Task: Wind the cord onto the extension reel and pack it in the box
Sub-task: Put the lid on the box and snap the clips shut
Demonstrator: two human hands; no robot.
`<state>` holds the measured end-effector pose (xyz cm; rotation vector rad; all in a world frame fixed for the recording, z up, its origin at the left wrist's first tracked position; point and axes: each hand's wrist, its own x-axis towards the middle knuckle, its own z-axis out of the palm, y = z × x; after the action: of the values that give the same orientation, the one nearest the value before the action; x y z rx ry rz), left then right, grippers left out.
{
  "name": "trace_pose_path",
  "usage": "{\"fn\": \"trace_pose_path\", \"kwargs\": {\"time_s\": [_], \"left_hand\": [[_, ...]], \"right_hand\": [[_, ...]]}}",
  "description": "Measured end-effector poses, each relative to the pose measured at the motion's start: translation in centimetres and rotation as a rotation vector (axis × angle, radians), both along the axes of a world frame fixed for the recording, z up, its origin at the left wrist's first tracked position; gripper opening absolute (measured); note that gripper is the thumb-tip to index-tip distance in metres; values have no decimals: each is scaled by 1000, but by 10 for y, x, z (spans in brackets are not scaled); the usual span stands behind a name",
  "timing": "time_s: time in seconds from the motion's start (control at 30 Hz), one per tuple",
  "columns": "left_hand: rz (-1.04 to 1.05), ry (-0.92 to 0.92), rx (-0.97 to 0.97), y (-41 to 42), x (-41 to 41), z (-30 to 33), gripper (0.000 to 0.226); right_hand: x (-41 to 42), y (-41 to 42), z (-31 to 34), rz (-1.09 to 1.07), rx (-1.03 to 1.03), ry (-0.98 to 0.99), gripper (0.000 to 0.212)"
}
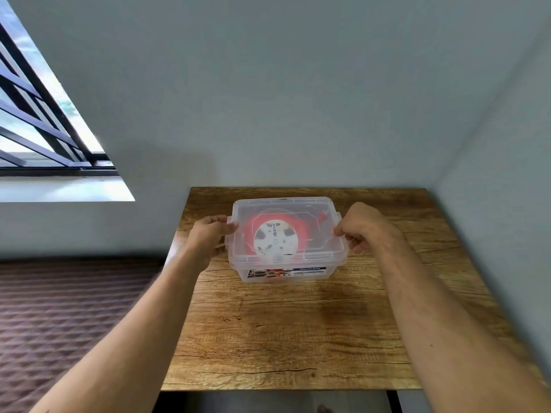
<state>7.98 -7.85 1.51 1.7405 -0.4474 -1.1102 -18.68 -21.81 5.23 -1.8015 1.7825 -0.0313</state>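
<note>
A clear plastic box (287,274) with a blue label on its front stands on the wooden table (292,329), near the back wall. Its clear lid (286,205) lies on top. Through the lid I see the extension reel (275,238), white at the centre with red cord wound around it, lying flat inside. My left hand (210,236) grips the left side of the box at the lid clip. My right hand (362,226) grips the right side at the other clip.
The table stands in a corner, with grey walls behind and to the right. A bed with a dark patterned cover (68,317) lies to the left. A barred window (44,123) is high on the left.
</note>
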Motion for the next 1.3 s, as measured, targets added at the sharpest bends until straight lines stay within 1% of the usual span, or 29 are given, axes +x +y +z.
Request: {"fn": "trace_pose_path", "kwargs": {"time_s": [0.03,0.1,0.17,0.23,0.3,0.4,0.47,0.53,0.6,0.67,0.73,0.77,0.83,0.9,1.0,1.07,1.17,1.23,1.3], "left_hand": [[2,93,0,1,2,0,28],[-46,152,14,2,9,0,22],[-158,143,17,4,17,0,25],[-207,116,15,5,23,-1,29],[-186,66,17,4,22,-3,29],[-127,40,20,1,18,-5,25],[-88,32,23,-2,17,-5,26],[-67,8,29,-3,17,-5,27],[-95,25,70,-1,18,-7,22],[-147,161,131,5,17,-9,15],[-176,263,142,8,17,-11,17],[-177,277,136,8,18,-12,17],[-167,283,146,6,21,-12,15],[-155,288,164,4,24,-10,18],[-173,246,175,-1,23,-4,10],[-186,136,192,-7,19,2,13],[-201,-123,228,-18,2,7,24],[-200,-272,259,-24,-13,7,20],[-179,-359,265,-25,-23,4,16]], "right_hand": [[-1,-3,2,-12,48,-21,16],[-4,-8,4,-18,126,-42,21],[-5,-11,2,-12,172,-63,21],[-5,-13,-2,-14,176,-79,18],[-5,-14,-7,-18,156,-84,18],[-4,-18,-14,-30,135,-103,15],[-6,-23,-14,-46,191,-143,10],[-14,-28,-13,-66,296,-225,10],[-24,-31,-13,-76,401,-307,19],[-31,-27,-17,-67,532,-445,30],[-36,-22,-28,-69,672,-659,39],[-38,-20,-31,-77,710,-734,41],[-41,-20,-33,-75,711,-772,42],[-39,-23,-30,-61,667,-699,38],[-35,-28,-20,-75,555,-519,20],[-28,-29,-15,-77,464,-414,13],[-8,-27,-9,-25,272,-175,8],[2,-24,-6,6,176,-24,5],[5,-24,-4,10,146,38,10]]}}
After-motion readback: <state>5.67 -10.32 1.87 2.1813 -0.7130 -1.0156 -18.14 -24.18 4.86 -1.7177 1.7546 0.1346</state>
